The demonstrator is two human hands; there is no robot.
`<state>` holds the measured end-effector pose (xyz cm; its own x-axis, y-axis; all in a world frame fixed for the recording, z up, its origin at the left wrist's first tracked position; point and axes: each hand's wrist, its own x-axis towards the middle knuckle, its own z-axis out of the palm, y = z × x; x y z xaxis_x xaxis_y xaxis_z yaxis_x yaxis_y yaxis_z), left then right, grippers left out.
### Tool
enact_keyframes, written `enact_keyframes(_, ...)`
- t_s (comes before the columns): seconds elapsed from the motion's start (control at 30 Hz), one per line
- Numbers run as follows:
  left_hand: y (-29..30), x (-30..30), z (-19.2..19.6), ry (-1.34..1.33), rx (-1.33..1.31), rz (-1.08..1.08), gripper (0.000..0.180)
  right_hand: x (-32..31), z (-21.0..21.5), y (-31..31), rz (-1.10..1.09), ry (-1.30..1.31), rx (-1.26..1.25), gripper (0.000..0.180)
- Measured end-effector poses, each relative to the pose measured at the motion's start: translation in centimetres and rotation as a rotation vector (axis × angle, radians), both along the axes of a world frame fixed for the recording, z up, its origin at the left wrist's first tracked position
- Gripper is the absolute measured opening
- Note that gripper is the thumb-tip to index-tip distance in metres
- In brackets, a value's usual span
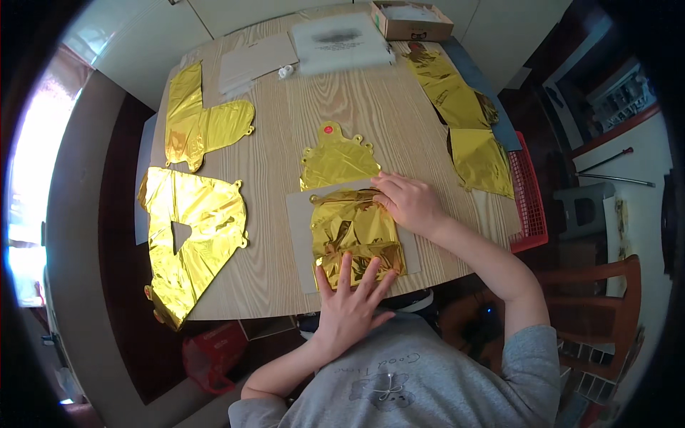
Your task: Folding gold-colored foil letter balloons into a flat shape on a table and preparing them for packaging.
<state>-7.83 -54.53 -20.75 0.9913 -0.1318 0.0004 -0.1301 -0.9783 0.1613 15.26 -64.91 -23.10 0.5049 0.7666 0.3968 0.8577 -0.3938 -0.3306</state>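
A folded gold foil balloon lies on a grey card sheet near the front edge of the wooden table. My left hand presses flat on its near edge, fingers spread. My right hand rests on its far right corner, fingers curled onto the foil. Just beyond lies another flat gold balloon with a small red spot at its top.
Flat gold letter balloons lie at the left and far left, and folded gold foil at the right. Clear packets, white sheets and a cardboard box sit at the back. A red basket hangs off the right edge.
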Motion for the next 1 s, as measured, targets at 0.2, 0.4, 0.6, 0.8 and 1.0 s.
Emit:
enact_keyframes(0.2,0.0,0.5,0.4,0.045,-0.002,0.024,0.088,0.7,0.3,0.0,-0.04,0.445,0.035,0.043)
enact_keyframes(0.4,0.0,0.7,0.8,0.063,-0.003,0.02,0.094,1.2,1.8,-3.7,0.213,0.285,-0.196,0.113)
enact_keyframes(0.6,-0.1,0.6,0.3,0.049,0.034,0.027,0.097,-0.7,3.1,-3.7,0.232,0.177,-0.418,0.13)
enact_keyframes(0.8,0.0,0.5,0.0,0.042,0.049,0.02,0.096,-0.1,3.5,-3.1,0.177,0.248,-0.335,0.114)
enact_keyframes(1.0,-0.1,0.6,-0.1,0.036,0.055,0.018,0.094,1.3,2.3,-1.8,0.075,0.311,-0.174,0.091)
